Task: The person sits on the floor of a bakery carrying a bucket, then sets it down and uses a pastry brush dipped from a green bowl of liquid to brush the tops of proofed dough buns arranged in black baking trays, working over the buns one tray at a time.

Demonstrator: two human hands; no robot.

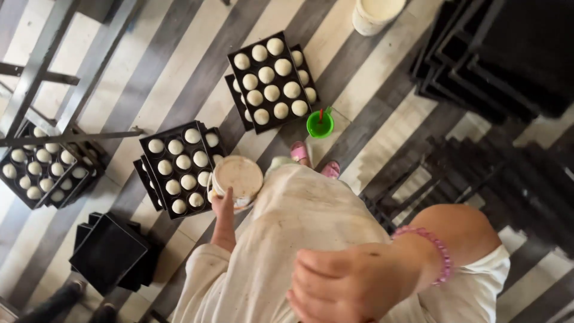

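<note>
Filled trays in view: three stacks. Top stack (272, 78) shows 12 balls on upper tray, 4 cols x 3 rows. Middle stack (178, 167) shows about 12 too. Left stack (45, 164) partly behind rack, count unclear. Empty black tray piles: two, one lower left (110, 254), one upper right (490, 57). One green cup (320, 124). One white bucket (375, 13). One round tub (238, 178). Pink sandals (300, 152): two. One bead bracelet (435, 250).

Bright daylight fell from the upper left, pale glare washed the striped floor (179, 54), the near hand (347, 287) was soft and blurred, frame edges bent slightly, dark trays (508, 54) lost detail.
</note>
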